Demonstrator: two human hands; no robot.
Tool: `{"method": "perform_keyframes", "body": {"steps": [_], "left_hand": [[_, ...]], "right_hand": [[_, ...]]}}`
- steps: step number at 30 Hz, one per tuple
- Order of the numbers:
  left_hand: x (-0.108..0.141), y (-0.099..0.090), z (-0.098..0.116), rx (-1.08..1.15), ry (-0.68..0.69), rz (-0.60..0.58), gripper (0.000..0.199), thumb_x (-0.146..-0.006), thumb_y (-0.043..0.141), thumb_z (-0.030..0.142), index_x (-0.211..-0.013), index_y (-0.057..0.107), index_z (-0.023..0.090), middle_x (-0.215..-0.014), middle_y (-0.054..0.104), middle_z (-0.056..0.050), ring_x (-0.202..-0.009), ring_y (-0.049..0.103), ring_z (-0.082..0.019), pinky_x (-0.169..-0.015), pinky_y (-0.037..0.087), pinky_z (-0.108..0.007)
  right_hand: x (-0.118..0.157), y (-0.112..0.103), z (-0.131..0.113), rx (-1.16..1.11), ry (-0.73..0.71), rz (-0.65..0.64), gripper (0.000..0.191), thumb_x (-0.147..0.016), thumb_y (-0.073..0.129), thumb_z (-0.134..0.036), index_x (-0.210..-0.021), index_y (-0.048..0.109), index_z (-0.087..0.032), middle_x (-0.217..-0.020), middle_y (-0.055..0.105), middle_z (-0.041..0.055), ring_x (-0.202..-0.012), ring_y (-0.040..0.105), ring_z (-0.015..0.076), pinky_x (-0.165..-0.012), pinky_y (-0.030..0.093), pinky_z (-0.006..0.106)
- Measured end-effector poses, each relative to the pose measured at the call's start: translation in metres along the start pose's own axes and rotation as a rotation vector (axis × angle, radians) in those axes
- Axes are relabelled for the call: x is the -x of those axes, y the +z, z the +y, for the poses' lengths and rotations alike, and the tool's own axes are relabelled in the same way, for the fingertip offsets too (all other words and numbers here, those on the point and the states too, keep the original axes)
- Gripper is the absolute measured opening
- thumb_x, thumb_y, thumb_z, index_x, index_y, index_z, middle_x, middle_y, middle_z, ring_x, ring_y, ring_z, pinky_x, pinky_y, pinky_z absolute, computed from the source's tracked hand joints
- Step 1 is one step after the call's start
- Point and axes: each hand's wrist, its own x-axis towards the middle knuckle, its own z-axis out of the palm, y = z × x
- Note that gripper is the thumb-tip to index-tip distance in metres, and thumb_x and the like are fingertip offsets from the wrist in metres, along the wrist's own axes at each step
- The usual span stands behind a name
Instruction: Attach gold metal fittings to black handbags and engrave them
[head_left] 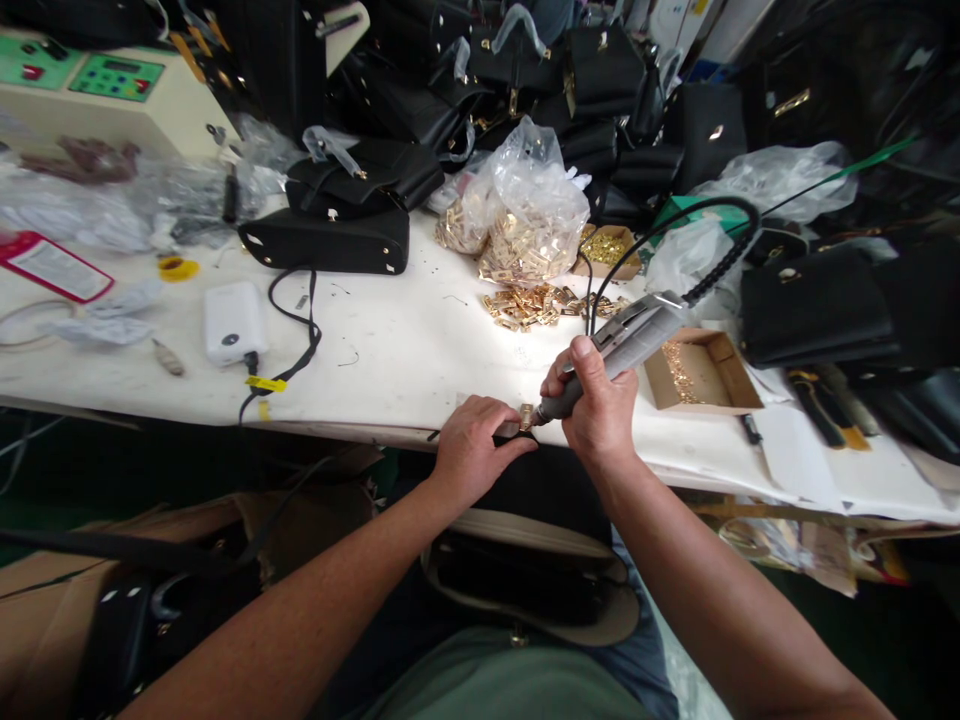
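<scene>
My right hand (600,405) is wrapped round a grey powered screwdriver (637,335), whose tip points down and left. That tip meets a small gold metal clasp (526,415) at the table's front edge. My left hand (476,445) pinches the clasp and the black flap beneath it between thumb and fingers. The flap belongs to a black bag (555,490) with a beige-edged opening, which rests on my lap. Behind my hands lies a loose pile of gold fittings (525,305).
Clear bags of gold fittings (532,215) stand at the middle back. A cardboard box (705,372) with tiny screws sits right, near pliers (821,405). A white power bank (234,322) with a black cable lies left. Black handbags (330,238) crowd the back.
</scene>
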Motion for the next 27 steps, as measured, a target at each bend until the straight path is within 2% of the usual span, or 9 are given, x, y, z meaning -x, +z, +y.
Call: {"method": "perform_keyframes", "body": {"steps": [6,12,22,27], "left_hand": [[-0.001,0.001,-0.001,-0.027,0.011,0.0,0.026,-0.079,0.087,0.039,-0.097,0.074,0.026,-0.102,0.07,-0.003,-0.103,0.06,-0.025,-0.09,0.049,-0.039],[-0.001,0.0,-0.001,-0.028,0.031,-0.022,0.021,-0.081,0.085,0.036,-0.097,0.077,0.026,-0.1,0.069,-0.003,-0.101,0.059,-0.025,-0.091,0.049,-0.04],[-0.006,0.0,0.0,-0.091,0.028,-0.075,0.021,-0.08,0.085,0.038,-0.097,0.078,0.027,-0.102,0.067,-0.005,-0.102,0.058,-0.027,-0.092,0.05,-0.042],[-0.008,-0.001,0.002,-0.114,0.017,-0.09,0.023,-0.08,0.085,0.039,-0.097,0.078,0.026,-0.102,0.068,-0.006,-0.104,0.058,-0.028,-0.093,0.051,-0.044]], "right_hand": [[-0.006,-0.002,0.005,0.085,-0.034,0.005,0.048,-0.08,0.075,-0.061,-0.06,0.058,-0.021,-0.05,0.057,-0.0011,-0.039,0.052,0.013,-0.036,0.044,0.026],[-0.002,-0.002,0.01,0.129,-0.032,-0.027,0.045,-0.08,0.077,-0.057,-0.061,0.06,-0.02,-0.049,0.059,-0.0007,-0.037,0.051,0.0131,-0.035,0.043,0.026],[0.001,-0.001,0.01,0.194,-0.049,-0.078,0.046,-0.082,0.077,-0.057,-0.061,0.061,-0.019,-0.052,0.061,0.0003,-0.043,0.054,0.0131,-0.041,0.044,0.024],[0.005,-0.001,0.007,0.257,-0.054,-0.143,0.043,-0.081,0.08,-0.054,-0.063,0.059,-0.02,-0.052,0.06,-0.0007,-0.046,0.055,0.0133,-0.044,0.045,0.025]]}}
